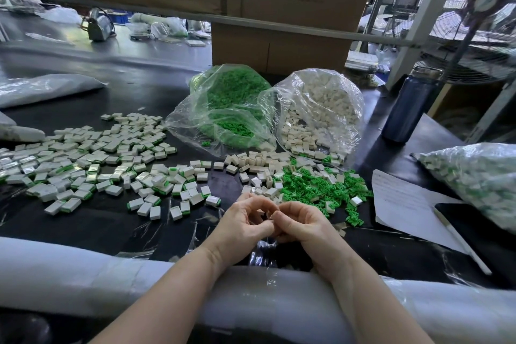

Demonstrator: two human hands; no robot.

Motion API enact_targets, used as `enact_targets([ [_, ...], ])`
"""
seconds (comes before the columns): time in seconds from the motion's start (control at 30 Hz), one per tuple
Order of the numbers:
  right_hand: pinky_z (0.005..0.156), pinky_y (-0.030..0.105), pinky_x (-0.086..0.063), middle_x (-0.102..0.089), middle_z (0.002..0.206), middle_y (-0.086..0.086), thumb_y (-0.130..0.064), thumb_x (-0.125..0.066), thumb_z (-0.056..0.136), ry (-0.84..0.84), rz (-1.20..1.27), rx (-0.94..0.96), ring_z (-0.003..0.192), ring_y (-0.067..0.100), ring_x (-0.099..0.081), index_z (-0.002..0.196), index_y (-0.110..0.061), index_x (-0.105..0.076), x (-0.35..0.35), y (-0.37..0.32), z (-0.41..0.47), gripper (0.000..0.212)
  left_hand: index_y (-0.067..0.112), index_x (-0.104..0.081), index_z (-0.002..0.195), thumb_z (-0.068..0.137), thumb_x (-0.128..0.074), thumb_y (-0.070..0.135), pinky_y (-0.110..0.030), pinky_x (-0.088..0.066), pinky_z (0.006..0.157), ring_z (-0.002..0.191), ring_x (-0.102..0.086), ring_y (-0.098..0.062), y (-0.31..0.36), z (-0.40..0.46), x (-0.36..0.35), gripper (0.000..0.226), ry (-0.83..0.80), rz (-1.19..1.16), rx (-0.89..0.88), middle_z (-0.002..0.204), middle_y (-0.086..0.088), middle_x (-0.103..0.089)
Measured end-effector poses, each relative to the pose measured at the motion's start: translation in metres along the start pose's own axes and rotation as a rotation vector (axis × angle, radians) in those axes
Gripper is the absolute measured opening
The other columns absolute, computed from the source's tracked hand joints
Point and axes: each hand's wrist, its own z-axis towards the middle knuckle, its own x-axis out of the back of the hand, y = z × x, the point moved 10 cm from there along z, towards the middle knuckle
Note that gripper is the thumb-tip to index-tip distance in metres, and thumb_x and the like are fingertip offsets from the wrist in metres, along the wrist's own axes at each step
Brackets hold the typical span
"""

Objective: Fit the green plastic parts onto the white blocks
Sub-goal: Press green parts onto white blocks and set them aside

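We hold both hands together low over the tabletop (106,229), near the loose green parts (321,190) and white blocks (259,162), presumably for short reaches. Left hand (245,225) and right hand (300,222) fingers are curled, tips meeting; any held piece is hidden.

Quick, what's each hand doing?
Left hand: fingers curled, pinching something too hidden to name.
Right hand: the same, fingertips meeting the left's.
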Motion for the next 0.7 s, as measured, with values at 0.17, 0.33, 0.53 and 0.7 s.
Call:
enact_targets([
  [0.17, 0.056, 0.015, -0.047, -0.065, 0.068, 0.005, -0.025, -0.062, 0.075, -0.020, -0.002, 0.007, 0.061, 0.009, -0.059, 0.091, -0.002, -0.071, -0.004, -0.003, -0.001, 0.029, 0.025, -0.065, 0.077, 0.079, -0.066, -0.001, -0.031, -0.054, 0.076, 0.081, -0.062, -0.030, -0.001, 0.001, -0.004, 0.025, -0.039, -0.019, -0.009, 0.098, -0.018, -0.057],
  [0.33, 0.052, 0.015, -0.044, -0.061, 0.059, 0.003, -0.020, -0.063, 0.076, 0.003, -0.023, 0.026, 0.054, 0.008, -0.053, 0.084, -0.004, -0.072, -0.001, -0.003, -0.001, 0.021, 0.028, -0.061, 0.075, 0.078, -0.064, -0.002, -0.012, -0.045, 0.066, 0.069, -0.054, -0.004, 0.002, 0.001, -0.006, 0.030, -0.044, 0.040, -0.050, 0.087, -0.007, -0.054],
  [0.53, 0.050, 0.015, -0.045, -0.063, 0.059, 0.002, -0.012, -0.063, 0.078, 0.002, 0.017, 0.047, 0.051, 0.007, -0.055, 0.080, -0.006, -0.074, -0.001, -0.005, -0.002, 0.013, 0.027, -0.058, 0.079, 0.079, -0.061, -0.003, -0.018, -0.046, 0.075, 0.078, -0.053, -0.008, 0.004, -0.001, -0.013, 0.030, -0.088, 0.092, -0.075, 0.094, -0.005, -0.052],
  [0.7, 0.049, 0.014, -0.043, -0.063, 0.058, -0.001, -0.011, -0.063, 0.077, -0.002, 0.022, 0.087, 0.051, 0.005, -0.054, 0.082, -0.003, -0.073, -0.002, -0.010, -0.003, 0.014, 0.027, -0.056, 0.079, 0.079, -0.061, -0.003, -0.013, -0.045, 0.073, 0.074, -0.051, 0.002, 0.008, -0.002, -0.013, 0.031, -0.089, 0.099, -0.095, 0.094, -0.001, -0.049],
])
